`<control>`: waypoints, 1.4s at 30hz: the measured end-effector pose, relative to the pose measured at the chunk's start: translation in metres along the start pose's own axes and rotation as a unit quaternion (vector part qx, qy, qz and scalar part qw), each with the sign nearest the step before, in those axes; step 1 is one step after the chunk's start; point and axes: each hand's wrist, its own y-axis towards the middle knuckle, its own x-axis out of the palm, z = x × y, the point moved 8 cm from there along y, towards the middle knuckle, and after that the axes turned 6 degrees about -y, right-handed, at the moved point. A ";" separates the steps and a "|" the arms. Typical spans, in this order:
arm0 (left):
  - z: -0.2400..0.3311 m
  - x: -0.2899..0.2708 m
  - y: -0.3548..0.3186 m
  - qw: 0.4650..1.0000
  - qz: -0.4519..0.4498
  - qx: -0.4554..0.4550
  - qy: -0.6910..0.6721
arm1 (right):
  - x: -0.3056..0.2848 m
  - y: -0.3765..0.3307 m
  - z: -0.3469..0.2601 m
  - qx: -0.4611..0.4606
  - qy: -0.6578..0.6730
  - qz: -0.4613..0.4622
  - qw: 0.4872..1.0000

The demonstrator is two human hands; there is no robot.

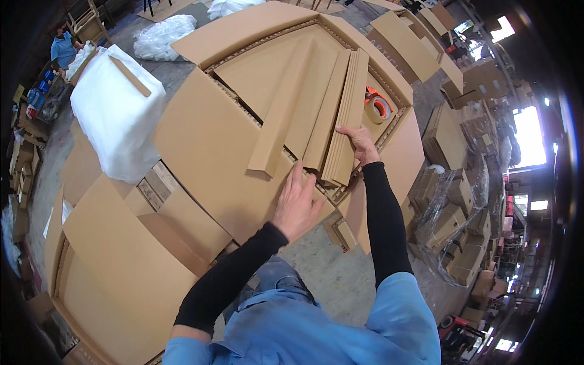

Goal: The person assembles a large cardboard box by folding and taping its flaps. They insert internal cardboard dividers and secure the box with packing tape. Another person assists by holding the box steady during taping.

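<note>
- Atop the open carton, the right hand pinches stacked cardboard strips.
- Left hand, fingers loosely spread, at their near ends.
- Tape dispenser alongside.

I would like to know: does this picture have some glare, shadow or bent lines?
Head view: glare whites out the opening at right; head view: edges of the open box bow, and the picture's rim goes black; head view: soft shadow on the flap by the left hand, cardboard strips fairly sharp.

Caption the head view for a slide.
Right hand gripping stacked cardboard strips, left hand by their near end, atop an open carton.
</note>
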 end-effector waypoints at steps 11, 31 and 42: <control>-0.034 0.028 0.086 0.974 -0.098 -0.183 0.087 | -0.005 0.005 0.004 0.026 -0.002 -0.021 0.999; 0.010 -0.094 0.064 0.883 0.004 -0.030 -0.468 | -0.011 -0.026 -0.034 -0.122 -0.162 -0.030 0.979; 0.083 -0.208 -0.176 0.931 0.155 0.099 -0.316 | -0.011 0.039 -0.027 -0.349 -0.543 0.123 0.754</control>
